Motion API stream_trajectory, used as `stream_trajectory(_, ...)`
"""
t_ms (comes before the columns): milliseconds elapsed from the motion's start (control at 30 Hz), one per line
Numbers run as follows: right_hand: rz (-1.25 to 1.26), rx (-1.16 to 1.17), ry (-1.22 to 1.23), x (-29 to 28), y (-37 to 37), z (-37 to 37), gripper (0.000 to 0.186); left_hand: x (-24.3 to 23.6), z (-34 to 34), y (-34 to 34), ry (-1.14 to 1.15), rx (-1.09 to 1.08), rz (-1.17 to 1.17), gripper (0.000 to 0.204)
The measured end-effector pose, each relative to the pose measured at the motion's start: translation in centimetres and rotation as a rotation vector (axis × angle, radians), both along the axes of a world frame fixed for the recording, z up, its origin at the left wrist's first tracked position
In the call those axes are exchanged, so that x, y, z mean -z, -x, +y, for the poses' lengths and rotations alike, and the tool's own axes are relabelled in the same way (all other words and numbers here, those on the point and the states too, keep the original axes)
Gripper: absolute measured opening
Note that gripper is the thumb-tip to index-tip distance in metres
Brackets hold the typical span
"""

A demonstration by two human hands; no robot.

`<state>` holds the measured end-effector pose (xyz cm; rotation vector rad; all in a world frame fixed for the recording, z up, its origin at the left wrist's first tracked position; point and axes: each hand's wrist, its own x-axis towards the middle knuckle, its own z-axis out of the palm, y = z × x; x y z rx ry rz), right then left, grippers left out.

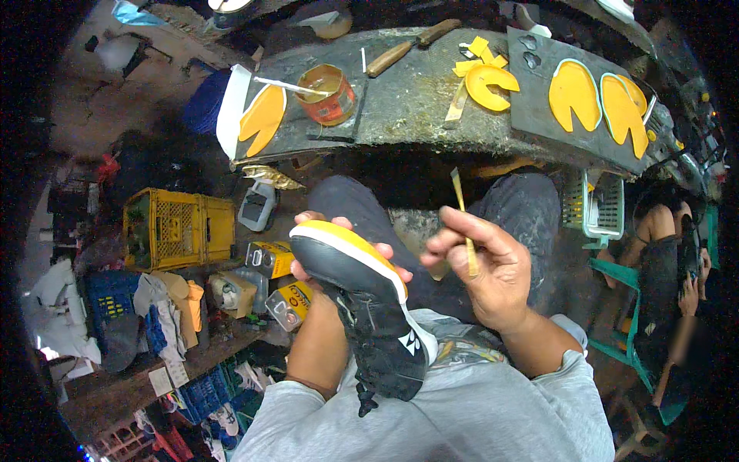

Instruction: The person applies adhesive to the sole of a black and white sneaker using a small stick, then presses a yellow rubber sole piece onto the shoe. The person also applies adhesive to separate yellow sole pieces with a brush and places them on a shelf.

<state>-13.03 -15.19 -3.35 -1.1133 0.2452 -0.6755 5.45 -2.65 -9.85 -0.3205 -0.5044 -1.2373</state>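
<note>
My left hand (314,292) is wrapped round the forefoot of a black shoe (385,339) with a white midsole. The shoe is tilted, toe away from me and heel toward my shirt, and a yellow sole piece (331,230) covers the bottom of its front. My right hand (499,269), to the right of the shoe and apart from it, pinches a thin, flat, yellowish stick (457,189) between thumb and fingers. The stick points up and away, with its flat tip raised; whether it is a brush or a spatula cannot be told.
On the bench (416,104) ahead stand a red can (332,110) with a stick across it, wooden-handled tools (390,59) and yellow sole pieces (573,92) on a dark board. A yellow crate (178,227) is at left, a pale green basket (603,212) at right. A person (662,254) sits far right.
</note>
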Motion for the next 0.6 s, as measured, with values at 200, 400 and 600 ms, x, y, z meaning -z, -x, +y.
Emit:
stream_trajectory(200, -0.335, 0.211, -0.007, -2.8, -0.1, -1.4, 0.05, -5.6, 0.3, -0.6, -0.323, -0.165, -0.42, 0.066)
stream_trajectory(400, -0.331, 0.242, 0.179, -10.1, 0.5, -1.9, 0.036, -10.9, 1.2, 1.6, -0.325, -0.272, -0.643, 0.057)
stream_trajectory(600, -0.357, 0.051, 0.39, -13.2, 0.6, -0.6, 0.044, -11.9, 1.9, 1.5, -0.275, -0.369, -0.756, 0.057)
